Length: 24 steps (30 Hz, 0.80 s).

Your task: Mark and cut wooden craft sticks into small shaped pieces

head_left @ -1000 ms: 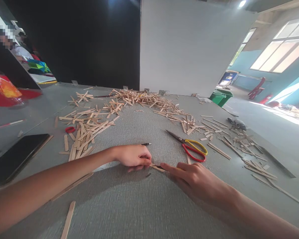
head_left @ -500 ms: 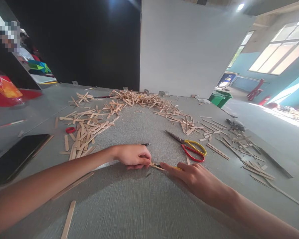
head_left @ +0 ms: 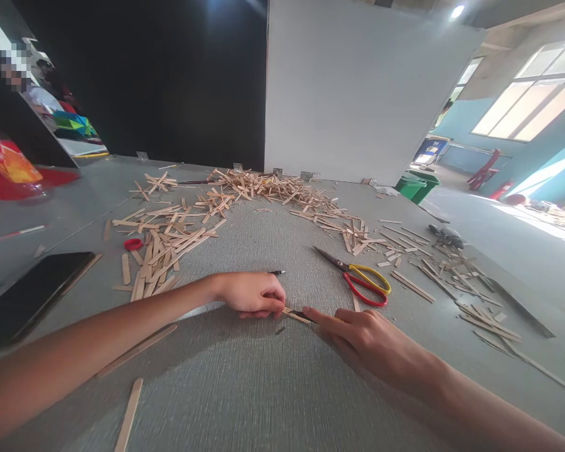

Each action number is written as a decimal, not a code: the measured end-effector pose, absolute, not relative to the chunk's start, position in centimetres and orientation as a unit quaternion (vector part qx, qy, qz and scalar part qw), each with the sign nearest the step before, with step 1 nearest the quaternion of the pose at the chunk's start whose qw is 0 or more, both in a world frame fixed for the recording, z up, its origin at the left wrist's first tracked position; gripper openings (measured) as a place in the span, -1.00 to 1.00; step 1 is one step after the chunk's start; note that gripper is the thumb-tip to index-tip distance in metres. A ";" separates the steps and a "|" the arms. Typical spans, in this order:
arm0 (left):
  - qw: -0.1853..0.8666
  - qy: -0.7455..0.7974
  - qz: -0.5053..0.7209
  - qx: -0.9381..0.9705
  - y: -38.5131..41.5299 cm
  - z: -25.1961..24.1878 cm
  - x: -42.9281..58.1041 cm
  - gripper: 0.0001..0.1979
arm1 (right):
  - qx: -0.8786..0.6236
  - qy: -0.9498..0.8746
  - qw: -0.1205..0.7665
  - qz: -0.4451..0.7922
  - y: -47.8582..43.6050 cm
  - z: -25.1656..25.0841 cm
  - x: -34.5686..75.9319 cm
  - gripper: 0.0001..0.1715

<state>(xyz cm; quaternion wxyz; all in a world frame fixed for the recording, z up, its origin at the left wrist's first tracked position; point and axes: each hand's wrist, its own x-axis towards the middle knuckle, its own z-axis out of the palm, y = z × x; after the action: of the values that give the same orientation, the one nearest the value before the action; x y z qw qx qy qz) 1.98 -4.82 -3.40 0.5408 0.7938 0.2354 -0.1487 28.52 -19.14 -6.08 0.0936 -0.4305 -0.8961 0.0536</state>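
Observation:
My left hand [head_left: 255,295] is closed, its fingertips pinching a wooden craft stick [head_left: 297,318] against the grey tabletop. Fingers curled and index finger stretched forward, my right hand [head_left: 362,329] grips a utility knife [head_left: 305,315]. Its dark blade lies on the stick just right of my left fingertips, while its handle is mostly hidden in my palm. Beyond my right hand lies a pair of scissors [head_left: 351,273] with one yellow and one red handle. A thin black pen-like piece [head_left: 277,272] shows behind my left hand, and a small dark chip [head_left: 280,331] lies in front.
Craft sticks [head_left: 263,186] lie heaped in an arc across the back and left. A phone [head_left: 37,295], a red ring [head_left: 132,244] and a drink bottle [head_left: 12,163] are on the left. Scraps and sticks [head_left: 487,320] spread on the right. Black and white panels [head_left: 348,88] stand behind.
My right hand has shifted very slightly and its index finger lies a little further right along the knife. The yellow of the handle is now hidden. My left hand stays in place.

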 end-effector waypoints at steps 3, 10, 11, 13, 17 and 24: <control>0.540 0.236 -0.148 0.794 -4.8 -3.3 2.0 -0.66 | -0.434 -0.897 0.083 0.034 -19.2 -6.1 28.5 -0.43; 0.543 0.239 -0.154 0.790 -4.7 -3.5 1.9 -0.68 | -0.430 -0.900 0.076 0.006 -19.3 -5.9 28.4 -0.45; 0.544 0.241 -0.155 0.788 -4.6 -3.6 1.9 -0.68 | -0.424 -0.903 0.071 -0.007 -19.3 -5.8 28.5 -0.44; 0.547 0.246 -0.159 0.784 -4.6 -3.7 1.9 -0.69 | -0.413 -0.908 0.053 -0.041 -19.4 -5.7 28.6 -0.37; 0.546 0.259 -0.159 0.781 -4.6 -3.9 2.0 -0.71 | -0.403 -0.909 0.011 -0.108 -20.0 -5.3 28.3 -0.17; 0.532 0.266 -0.137 0.792 -5.0 -3.9 2.0 -0.74 | -0.411 -0.892 -0.092 -0.166 -19.4 -1.5 25.0 -0.14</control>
<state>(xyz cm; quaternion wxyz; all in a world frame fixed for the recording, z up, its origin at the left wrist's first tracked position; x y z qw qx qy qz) 1.99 -4.99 -3.87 0.5324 0.7920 0.2658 -0.1366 24.96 -19.38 -1.49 -0.0916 -0.4113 -0.8916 -0.1657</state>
